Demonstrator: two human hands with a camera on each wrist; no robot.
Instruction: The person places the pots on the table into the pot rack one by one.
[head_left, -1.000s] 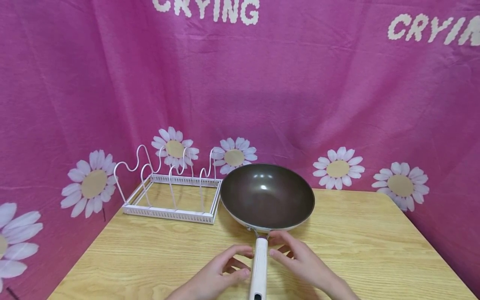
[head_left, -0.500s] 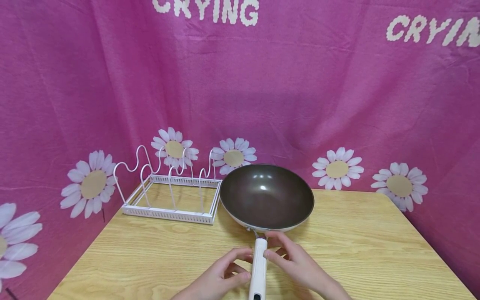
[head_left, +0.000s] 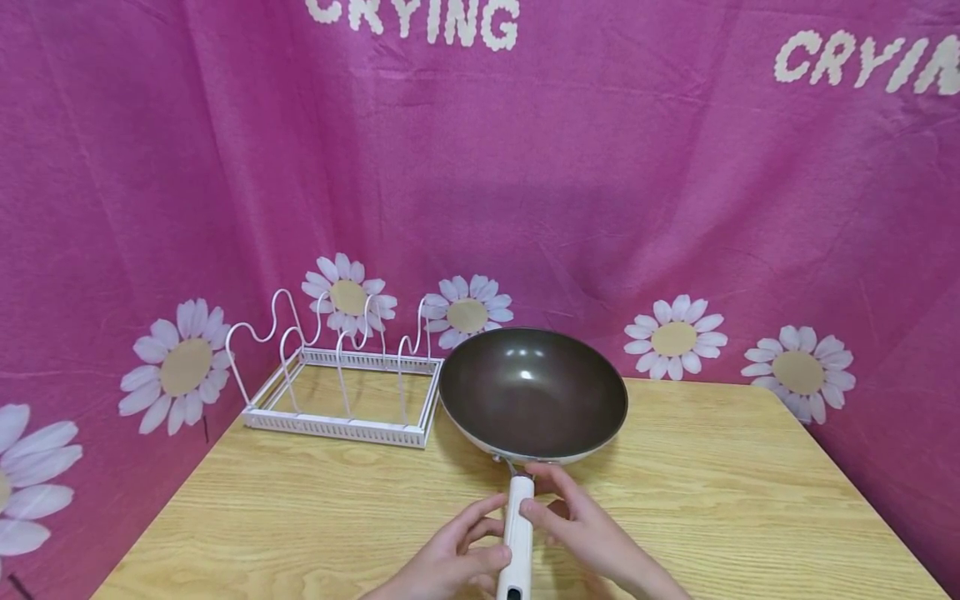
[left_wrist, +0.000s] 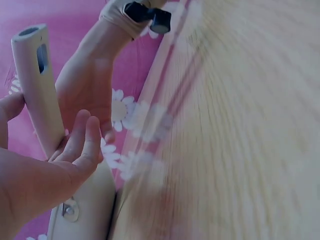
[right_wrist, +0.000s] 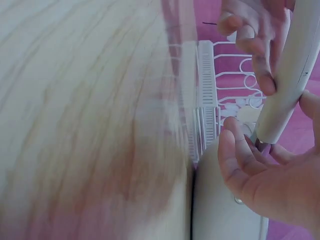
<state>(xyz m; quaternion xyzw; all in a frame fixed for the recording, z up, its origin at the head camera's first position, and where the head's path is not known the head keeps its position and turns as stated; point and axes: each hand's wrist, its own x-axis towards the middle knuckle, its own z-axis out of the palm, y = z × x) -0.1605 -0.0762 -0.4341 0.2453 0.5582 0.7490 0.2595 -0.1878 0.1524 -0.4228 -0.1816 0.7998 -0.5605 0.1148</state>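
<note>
A wok (head_left: 534,408) with a dark inside and a pale outside sits on the wooden table, its cream handle (head_left: 517,525) pointing toward me. My left hand (head_left: 453,557) holds the handle from the left, thumb on its side and fingers curved beneath. From the right, my right hand (head_left: 588,533) grips it nearer the bowl, thumb on the handle and index finger by the metal neck. In the left wrist view the handle (left_wrist: 37,90) rises between thumb and fingers. Fingers of both hands flank the handle (right_wrist: 290,75) in the right wrist view.
Left of the wok, close to its rim, a white wire rack (head_left: 337,428) with several curved dividers stands on the table (head_left: 720,500). A pink cloth (head_left: 570,183) with daisies hangs behind and at the sides.
Both hands have closed in on the wok's handle: the left moved right, the right moved left, and thumbs now touch it. The wok and rack have stayed put.
</note>
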